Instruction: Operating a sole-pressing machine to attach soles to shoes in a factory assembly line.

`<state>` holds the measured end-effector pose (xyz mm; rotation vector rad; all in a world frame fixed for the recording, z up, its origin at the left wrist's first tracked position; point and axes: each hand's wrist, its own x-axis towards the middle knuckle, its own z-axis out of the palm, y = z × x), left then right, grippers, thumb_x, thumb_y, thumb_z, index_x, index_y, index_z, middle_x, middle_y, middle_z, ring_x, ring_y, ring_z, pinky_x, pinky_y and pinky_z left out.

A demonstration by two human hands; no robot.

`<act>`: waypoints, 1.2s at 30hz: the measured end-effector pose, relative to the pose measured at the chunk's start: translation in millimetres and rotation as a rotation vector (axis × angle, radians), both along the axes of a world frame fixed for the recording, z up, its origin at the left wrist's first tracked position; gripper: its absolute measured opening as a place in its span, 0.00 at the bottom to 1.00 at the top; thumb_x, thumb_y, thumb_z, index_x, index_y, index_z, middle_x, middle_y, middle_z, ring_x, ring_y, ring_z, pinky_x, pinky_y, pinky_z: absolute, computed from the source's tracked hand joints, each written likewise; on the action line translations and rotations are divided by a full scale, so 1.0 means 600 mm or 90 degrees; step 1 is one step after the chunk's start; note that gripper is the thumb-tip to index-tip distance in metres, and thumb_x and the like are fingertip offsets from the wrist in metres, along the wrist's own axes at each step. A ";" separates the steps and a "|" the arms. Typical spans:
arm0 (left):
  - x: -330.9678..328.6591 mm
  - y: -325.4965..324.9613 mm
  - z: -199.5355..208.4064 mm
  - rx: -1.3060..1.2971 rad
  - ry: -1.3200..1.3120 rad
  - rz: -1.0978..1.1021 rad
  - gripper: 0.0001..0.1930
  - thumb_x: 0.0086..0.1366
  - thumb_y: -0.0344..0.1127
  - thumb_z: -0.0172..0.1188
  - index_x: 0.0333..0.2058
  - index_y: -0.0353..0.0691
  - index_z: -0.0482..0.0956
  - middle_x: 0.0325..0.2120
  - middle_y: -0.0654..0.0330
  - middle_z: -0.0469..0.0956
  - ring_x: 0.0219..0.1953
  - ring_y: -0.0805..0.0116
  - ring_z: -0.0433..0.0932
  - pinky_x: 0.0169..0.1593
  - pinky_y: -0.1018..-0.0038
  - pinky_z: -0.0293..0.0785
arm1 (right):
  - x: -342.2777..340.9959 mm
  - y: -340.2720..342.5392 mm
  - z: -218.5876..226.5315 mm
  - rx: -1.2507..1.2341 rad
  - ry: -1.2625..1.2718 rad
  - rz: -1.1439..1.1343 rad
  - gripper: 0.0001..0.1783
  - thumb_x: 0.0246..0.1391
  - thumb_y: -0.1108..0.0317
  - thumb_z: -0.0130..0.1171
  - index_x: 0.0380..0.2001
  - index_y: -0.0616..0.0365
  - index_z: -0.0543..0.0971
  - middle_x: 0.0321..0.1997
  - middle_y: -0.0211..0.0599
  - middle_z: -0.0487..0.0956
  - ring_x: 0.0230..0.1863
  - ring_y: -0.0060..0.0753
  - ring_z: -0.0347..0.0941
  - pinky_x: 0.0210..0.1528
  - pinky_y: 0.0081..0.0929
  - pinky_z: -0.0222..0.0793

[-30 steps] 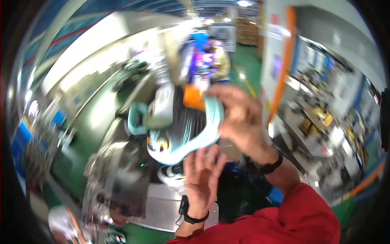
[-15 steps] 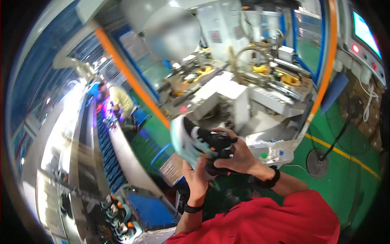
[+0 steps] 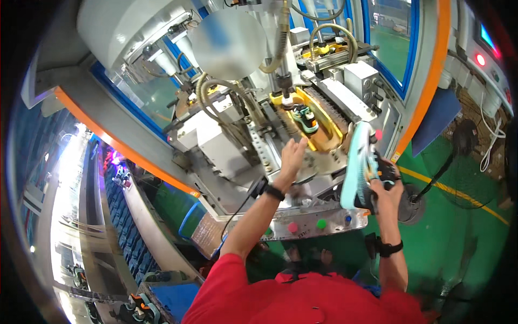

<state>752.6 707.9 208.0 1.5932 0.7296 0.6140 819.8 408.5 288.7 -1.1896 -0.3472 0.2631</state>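
My right hand (image 3: 388,190) grips a sneaker (image 3: 357,164) with a pale mint sole and a black upper, held upright at the machine's right front corner. My left hand (image 3: 293,156) reaches over the machine's front, fingers stretched out and apart, with nothing seen in it. Just beyond its fingertips is a yellow trough-shaped fixture (image 3: 335,141). Inside that sits a second sneaker (image 3: 306,120), black with mint and orange parts, beneath a vertical press rod (image 3: 286,83).
Orange-edged posts (image 3: 127,143) frame the press machine. Its front panel (image 3: 280,227) carries coloured buttons. A conveyor (image 3: 127,216) runs along the left, with more shoes (image 3: 143,309) at lower left. On the right stand a fan (image 3: 464,162) and a control box with a lit red button (image 3: 480,59).
The sneaker was in both hands; now only the right hand holds it, farther right. My left hand has let go and reached forward to the fixture. The view has turned toward the machine.
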 end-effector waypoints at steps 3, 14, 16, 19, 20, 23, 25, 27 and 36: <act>0.116 0.062 -0.033 0.233 0.107 0.199 0.25 0.56 0.49 0.64 0.35 0.28 0.72 0.31 0.48 0.77 0.36 0.56 0.77 0.40 0.64 0.71 | 0.053 -0.005 0.001 -0.010 0.008 -0.087 0.28 0.42 0.78 0.58 0.52 0.65 0.70 0.47 0.36 0.74 0.45 0.27 0.71 0.52 0.24 0.67; 0.173 0.257 -0.041 0.108 0.362 0.204 0.25 0.56 0.34 0.57 0.50 0.22 0.65 0.41 0.34 0.76 0.44 0.42 0.77 0.48 0.55 0.74 | 0.178 0.091 0.074 -0.316 -0.211 -0.175 0.28 0.39 0.70 0.64 0.48 0.67 0.74 0.42 0.33 0.75 0.41 0.25 0.70 0.48 0.22 0.67; 0.112 0.253 -0.015 -0.148 0.132 0.210 0.09 0.54 0.28 0.58 0.34 0.29 0.76 0.30 0.47 0.80 0.35 0.51 0.80 0.40 0.61 0.77 | 0.225 0.188 0.105 -0.368 -0.173 -0.097 0.29 0.39 0.69 0.64 0.48 0.67 0.74 0.38 0.32 0.77 0.36 0.25 0.72 0.43 0.23 0.70; -0.014 0.195 0.056 -0.482 -0.081 0.052 0.10 0.59 0.27 0.61 0.39 0.30 0.76 0.32 0.57 0.80 0.31 0.66 0.81 0.33 0.71 0.80 | 0.278 0.349 0.145 -0.673 -0.349 -0.039 0.33 0.33 0.57 0.66 0.42 0.71 0.75 0.36 0.55 0.80 0.38 0.48 0.77 0.44 0.35 0.71; -0.071 0.164 0.079 -0.511 -0.124 0.017 0.11 0.59 0.27 0.61 0.40 0.30 0.75 0.33 0.57 0.79 0.32 0.67 0.80 0.33 0.70 0.79 | 0.295 0.405 0.123 -0.706 -0.370 -0.001 0.32 0.33 0.56 0.66 0.39 0.71 0.75 0.36 0.55 0.80 0.39 0.47 0.77 0.45 0.36 0.71; -0.248 0.067 0.172 -0.538 -0.153 0.021 0.18 0.60 0.28 0.62 0.47 0.31 0.71 0.39 0.60 0.77 0.37 0.70 0.78 0.37 0.71 0.78 | 0.259 0.584 0.082 -0.763 -0.383 0.203 0.33 0.32 0.55 0.69 0.38 0.72 0.76 0.36 0.54 0.80 0.39 0.43 0.78 0.40 0.33 0.72; -0.369 0.008 0.168 -0.463 -0.110 0.103 0.23 0.59 0.28 0.62 0.52 0.31 0.68 0.42 0.61 0.75 0.40 0.73 0.76 0.41 0.74 0.77 | 0.216 0.681 0.020 -0.786 -0.415 0.194 0.33 0.30 0.55 0.70 0.38 0.71 0.78 0.39 0.57 0.80 0.42 0.48 0.79 0.44 0.37 0.74; -0.477 -0.059 0.194 -0.428 -0.077 0.225 0.21 0.53 0.33 0.67 0.45 0.35 0.73 0.29 0.67 0.73 0.22 0.82 0.67 0.22 0.84 0.61 | 0.170 0.751 -0.048 -0.794 -0.440 0.174 0.27 0.39 0.58 0.65 0.38 0.71 0.76 0.41 0.59 0.80 0.44 0.54 0.78 0.46 0.40 0.74; -0.671 -0.340 0.159 -0.377 -0.166 0.703 0.22 0.60 0.29 0.60 0.52 0.30 0.67 0.42 0.58 0.76 0.39 0.70 0.77 0.42 0.77 0.75 | 0.152 0.798 -0.192 -0.774 -0.618 0.114 0.33 0.46 0.56 0.61 0.50 0.69 0.65 0.38 0.63 0.78 0.41 0.57 0.77 0.44 0.46 0.74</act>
